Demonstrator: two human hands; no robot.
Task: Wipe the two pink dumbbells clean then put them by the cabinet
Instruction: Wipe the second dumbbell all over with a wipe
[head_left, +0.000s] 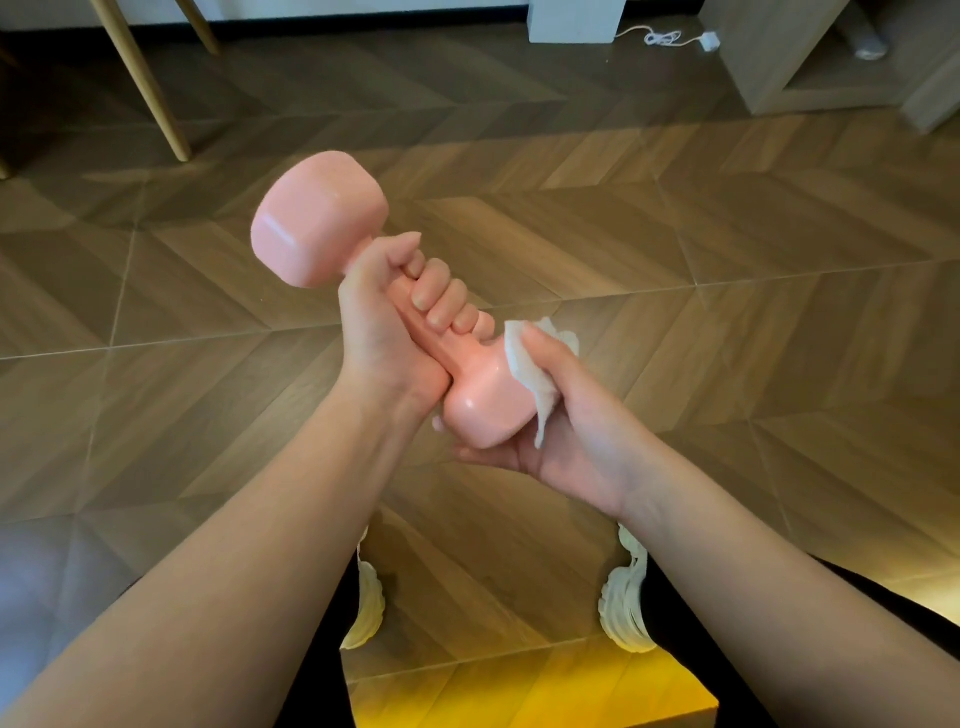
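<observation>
Standing on the wooden floor (727, 291), a pair of white shoes (626, 608) shows at the bottom of the view below black trouser legs, with a yellow glow on the boards between the legs. Both bare forearms reach up from the lower corners and meet over the middle of the floor. There the pink dumbbell (317, 218) is held in the air, clear of the floor, tilted so that 1 head points up and left and the other down and right.

The right hand (576, 431) is the nearer one. It cups the lower head from beneath. Its fingers (483, 460) lie curled under the head, close together, with the tips just showing on the left side. Its thumb presses a crumpled white tissue (524, 364) against the head's right flank. The tissue sits between palm and dumbbell, a ragged edge sticking out above the thumb.

Just beyond, the left hand (382, 332) grips the handle. Its 4 fingers (441, 304) wrap tightly round the bar, pressed side by side with the nails toward the camera, and the thumb lies on top, toward the upper head. Whether the little finger touches the tissue cannot be told.

Farther off, 2 slanted wooden legs (143, 83) stand near the floor's far left corner. At the far edge are a white block (576, 21) and a white cable (662, 37) with a plug. In the far right corner stands the light wooden cabinet (779, 78), well apart from the dumbbell.
</observation>
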